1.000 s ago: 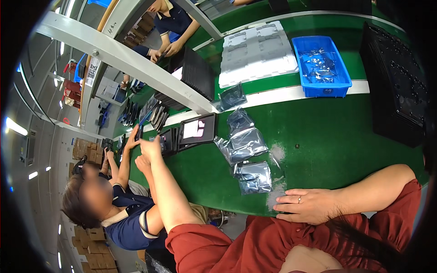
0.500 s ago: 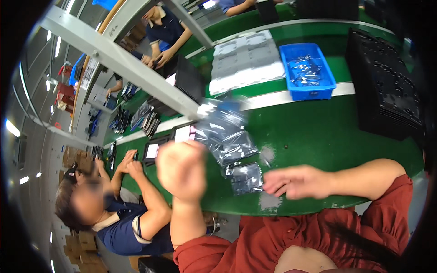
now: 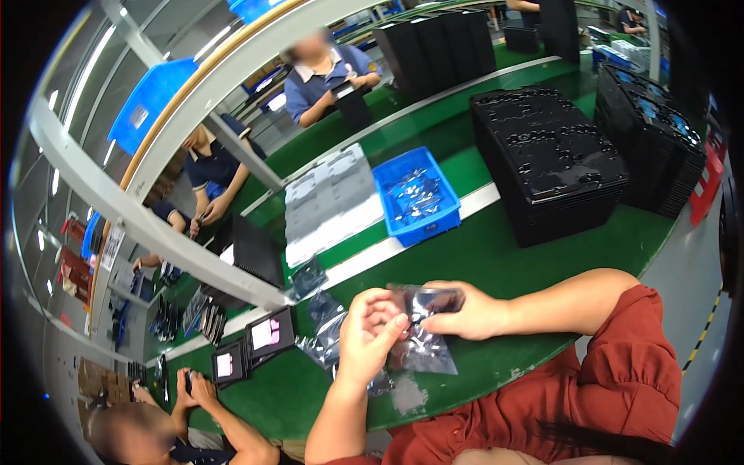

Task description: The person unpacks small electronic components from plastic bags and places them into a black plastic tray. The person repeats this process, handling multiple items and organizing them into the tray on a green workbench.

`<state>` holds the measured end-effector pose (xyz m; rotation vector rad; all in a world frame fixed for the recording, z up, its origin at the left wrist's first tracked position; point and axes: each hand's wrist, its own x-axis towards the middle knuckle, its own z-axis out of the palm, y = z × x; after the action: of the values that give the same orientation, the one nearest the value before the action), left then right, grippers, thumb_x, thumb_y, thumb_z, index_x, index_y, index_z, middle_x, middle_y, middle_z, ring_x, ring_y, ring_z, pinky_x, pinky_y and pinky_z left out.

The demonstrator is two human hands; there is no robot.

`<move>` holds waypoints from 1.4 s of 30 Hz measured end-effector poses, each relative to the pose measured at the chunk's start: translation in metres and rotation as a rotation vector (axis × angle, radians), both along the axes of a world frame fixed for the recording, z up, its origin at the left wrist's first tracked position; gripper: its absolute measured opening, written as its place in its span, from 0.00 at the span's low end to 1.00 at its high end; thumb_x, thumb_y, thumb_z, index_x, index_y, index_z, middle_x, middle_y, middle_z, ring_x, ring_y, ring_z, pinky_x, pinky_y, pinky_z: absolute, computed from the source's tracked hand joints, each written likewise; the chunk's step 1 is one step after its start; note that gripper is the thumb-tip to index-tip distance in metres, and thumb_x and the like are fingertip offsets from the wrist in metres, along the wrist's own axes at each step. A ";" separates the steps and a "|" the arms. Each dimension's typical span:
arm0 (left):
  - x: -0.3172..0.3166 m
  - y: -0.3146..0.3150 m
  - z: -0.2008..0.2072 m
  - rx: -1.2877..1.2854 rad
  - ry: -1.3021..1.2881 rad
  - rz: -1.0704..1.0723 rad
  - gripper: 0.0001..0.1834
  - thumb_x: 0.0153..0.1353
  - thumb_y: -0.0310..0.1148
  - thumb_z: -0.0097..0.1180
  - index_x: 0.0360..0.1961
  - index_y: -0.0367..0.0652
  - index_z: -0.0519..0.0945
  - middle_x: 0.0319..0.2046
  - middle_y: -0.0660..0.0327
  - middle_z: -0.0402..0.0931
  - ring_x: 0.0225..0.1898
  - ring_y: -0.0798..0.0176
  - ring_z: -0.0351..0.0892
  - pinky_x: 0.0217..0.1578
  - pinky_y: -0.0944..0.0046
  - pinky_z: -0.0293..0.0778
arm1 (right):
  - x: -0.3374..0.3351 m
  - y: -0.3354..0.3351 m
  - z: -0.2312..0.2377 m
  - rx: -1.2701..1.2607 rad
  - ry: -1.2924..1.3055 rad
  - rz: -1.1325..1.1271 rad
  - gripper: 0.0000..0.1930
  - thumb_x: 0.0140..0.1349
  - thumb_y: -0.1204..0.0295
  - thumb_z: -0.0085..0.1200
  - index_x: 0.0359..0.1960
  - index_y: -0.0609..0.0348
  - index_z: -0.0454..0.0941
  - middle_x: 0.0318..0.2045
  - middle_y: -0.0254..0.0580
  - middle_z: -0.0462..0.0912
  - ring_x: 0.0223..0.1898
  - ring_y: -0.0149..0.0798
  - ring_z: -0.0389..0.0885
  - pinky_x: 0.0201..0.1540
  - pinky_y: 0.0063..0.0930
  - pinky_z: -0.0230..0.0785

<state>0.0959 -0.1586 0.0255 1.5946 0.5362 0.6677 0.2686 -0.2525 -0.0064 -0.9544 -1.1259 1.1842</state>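
Note:
A shiny dark see-through antistatic bag (image 3: pixel 425 353) is held up between both of my hands over the near part of the green table. My right hand (image 3: pixel 471 314) is closed on its upper right part, thumb lying across the front. At the bag's left edge, my left hand (image 3: pixel 367 335) is closed too, with its fingers curled and the thumb pressed to the film. Whether anything is inside the bag I cannot tell. More antistatic bags (image 3: pixel 325 318) lie loosely piled just beyond and left of my left hand.
Beyond my hands stand a blue bin (image 3: pixel 425 226) of shiny bags, a grey moulded tray (image 3: pixel 329 198) and tall stacks of black trays (image 3: pixel 550 155). Labelled dark flat pieces (image 3: pixel 271 332) lie left, near a metal post (image 3: pixel 194 248). Co-workers sit at the left and across the table.
My hands have come together, and the bag is now lifted between them. Earlier they were apart, the right one beside a bag on the table. The view has swung to the right.

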 end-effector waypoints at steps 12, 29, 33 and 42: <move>-0.006 -0.006 -0.020 0.000 -0.108 0.082 0.06 0.64 0.25 0.52 0.39 0.34 0.75 0.34 0.62 0.76 0.35 0.72 0.73 0.38 0.73 0.69 | -0.006 -0.005 0.001 -0.133 -0.215 0.355 0.23 0.57 0.56 0.60 0.46 0.61 0.74 0.36 0.41 0.81 0.39 0.34 0.78 0.44 0.30 0.71; 0.007 -0.008 -0.011 0.836 0.462 -0.215 0.07 0.59 0.30 0.54 0.27 0.37 0.75 0.24 0.51 0.75 0.27 0.45 0.76 0.29 0.52 0.71 | 0.020 0.005 0.018 0.328 -1.134 0.108 0.10 0.58 0.66 0.53 0.27 0.61 0.75 0.23 0.48 0.78 0.28 0.52 0.80 0.31 0.42 0.73; 0.008 -0.007 -0.016 0.767 0.406 -0.339 0.08 0.60 0.32 0.52 0.27 0.38 0.75 0.24 0.51 0.75 0.28 0.46 0.76 0.30 0.52 0.71 | 0.023 0.001 0.022 0.255 -1.119 0.235 0.11 0.58 0.65 0.53 0.26 0.61 0.77 0.24 0.49 0.79 0.29 0.53 0.80 0.32 0.44 0.73; -0.001 0.001 -0.007 0.446 0.357 -0.455 0.11 0.62 0.33 0.50 0.26 0.38 0.73 0.22 0.51 0.70 0.27 0.45 0.72 0.27 0.53 0.67 | 0.021 0.009 0.020 0.549 -0.926 0.271 0.09 0.55 0.70 0.54 0.21 0.61 0.75 0.19 0.46 0.76 0.23 0.51 0.77 0.26 0.43 0.69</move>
<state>0.0946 -0.1580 0.0185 2.1866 0.2672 0.1563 0.2893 -0.2432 0.0135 -0.9339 -2.2328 0.5275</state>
